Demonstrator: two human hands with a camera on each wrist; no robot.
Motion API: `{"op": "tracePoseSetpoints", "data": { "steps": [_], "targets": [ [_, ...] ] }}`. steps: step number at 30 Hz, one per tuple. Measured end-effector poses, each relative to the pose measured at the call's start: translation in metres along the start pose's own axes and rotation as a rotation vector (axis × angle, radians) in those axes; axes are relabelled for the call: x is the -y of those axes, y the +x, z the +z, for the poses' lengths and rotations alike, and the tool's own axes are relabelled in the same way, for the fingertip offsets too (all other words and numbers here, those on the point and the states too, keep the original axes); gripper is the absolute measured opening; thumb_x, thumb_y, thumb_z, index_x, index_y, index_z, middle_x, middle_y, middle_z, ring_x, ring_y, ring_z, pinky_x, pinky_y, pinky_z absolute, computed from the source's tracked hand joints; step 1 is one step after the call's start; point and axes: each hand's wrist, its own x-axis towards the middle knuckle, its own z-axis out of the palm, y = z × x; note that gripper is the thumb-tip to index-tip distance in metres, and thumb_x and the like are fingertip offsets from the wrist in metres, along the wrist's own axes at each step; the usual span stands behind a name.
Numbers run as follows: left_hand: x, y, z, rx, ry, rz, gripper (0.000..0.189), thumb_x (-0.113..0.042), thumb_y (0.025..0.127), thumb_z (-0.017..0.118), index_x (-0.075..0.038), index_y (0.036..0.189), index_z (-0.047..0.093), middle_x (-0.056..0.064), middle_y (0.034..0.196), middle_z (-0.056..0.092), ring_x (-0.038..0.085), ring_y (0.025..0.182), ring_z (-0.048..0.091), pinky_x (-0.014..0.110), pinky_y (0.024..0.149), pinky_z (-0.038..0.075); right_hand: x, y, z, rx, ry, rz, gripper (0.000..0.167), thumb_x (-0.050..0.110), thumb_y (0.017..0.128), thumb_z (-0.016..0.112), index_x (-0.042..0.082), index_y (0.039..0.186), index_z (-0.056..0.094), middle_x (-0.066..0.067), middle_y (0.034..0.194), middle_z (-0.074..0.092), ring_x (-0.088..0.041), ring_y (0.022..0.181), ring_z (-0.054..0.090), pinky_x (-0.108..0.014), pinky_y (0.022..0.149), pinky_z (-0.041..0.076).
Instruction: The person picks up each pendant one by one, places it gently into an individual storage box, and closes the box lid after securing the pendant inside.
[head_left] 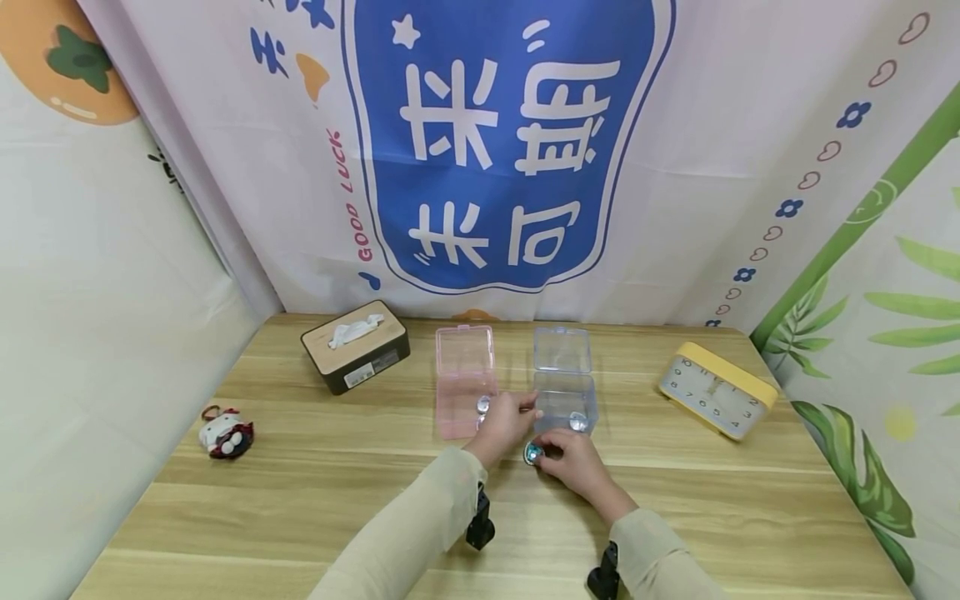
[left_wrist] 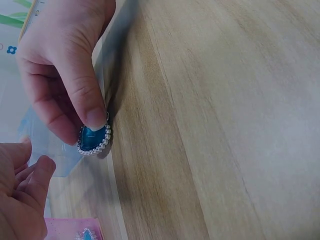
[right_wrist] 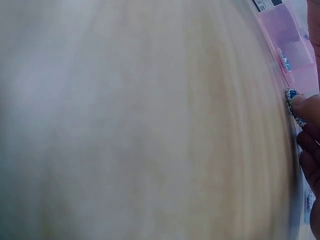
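My right hand (head_left: pixel 576 463) pinches a blue gem pendant (left_wrist: pixel 94 140) edged with silvery beads, between thumb and fingers, just in front of the clear blue box (head_left: pixel 566 406). In the right wrist view, the pendant (right_wrist: pixel 294 106) shows at the right edge under the thumb. My left hand (head_left: pixel 504 427) is at that box's left side, thumb and fingers apart; whether they touch its wall, I cannot tell. The blue box stands with its lid up and has a shiny piece (head_left: pixel 577 422) inside. Left of it, an open pink box (head_left: pixel 453 408) holds shiny pieces (head_left: pixel 483 404), partly hidden by my left hand.
A tissue box (head_left: pixel 356 346) stands at the back left of the wooden table (head_left: pixel 337 483). A small plush charm (head_left: pixel 227 433) lies near the left edge. At the right, a yellow clock (head_left: pixel 717 390) sits at an angle. A printed cloth hangs behind.
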Motion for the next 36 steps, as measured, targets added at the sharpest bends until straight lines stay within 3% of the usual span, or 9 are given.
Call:
{"op": "tracePoseSetpoints", "data": {
  "steps": [17, 23, 31, 36],
  "targets": [
    [-0.0006, 0.0002, 0.0002, -0.005, 0.001, -0.016, 0.039, -0.015, 0.086, 0.066, -0.004, 0.123, 0.059, 0.011, 0.115, 0.064, 0.02, 0.103, 0.063, 0.026, 0.077, 0.056, -0.0016, 0.0004, -0.0008, 0.002, 0.015, -0.003, 0.015, 0.005, 0.073, 0.076, 0.006, 0.087, 0.071, -0.004, 0.089, 0.07, -0.017, 0.081, 0.065, -0.026, 0.072, 0.056],
    [-0.0015, -0.0001, 0.0005, -0.01, -0.01, -0.002, 0.039, -0.013, 0.086, 0.066, -0.003, 0.122, 0.059, 0.012, 0.115, 0.064, 0.02, 0.103, 0.063, 0.028, 0.078, 0.056, -0.0023, 0.0003, -0.0005, 0.004, 0.074, 0.005, 0.015, 0.003, 0.074, 0.075, 0.005, 0.088, 0.07, -0.005, 0.089, 0.069, -0.015, 0.077, 0.064, -0.022, 0.067, 0.056],
    [-0.0013, -0.0006, -0.0003, -0.001, -0.019, -0.028, 0.039, -0.015, 0.086, 0.066, -0.005, 0.123, 0.058, 0.011, 0.118, 0.063, 0.018, 0.101, 0.063, 0.024, 0.076, 0.056, -0.0054, 0.0005, -0.0011, 0.014, 0.128, 0.002, 0.016, 0.001, 0.073, 0.075, 0.004, 0.088, 0.07, -0.005, 0.085, 0.068, -0.006, 0.07, 0.06, -0.019, 0.061, 0.054],
    [-0.001, -0.0014, -0.0005, -0.002, -0.017, -0.026, 0.039, -0.015, 0.086, 0.066, -0.005, 0.123, 0.058, 0.011, 0.118, 0.063, 0.02, 0.104, 0.062, 0.026, 0.078, 0.056, -0.0055, 0.0005, -0.003, 0.036, 0.176, 0.046, 0.015, 0.002, 0.073, 0.075, 0.005, 0.087, 0.069, -0.004, 0.081, 0.067, -0.003, 0.067, 0.055, -0.019, 0.057, 0.052]
  ]
}}
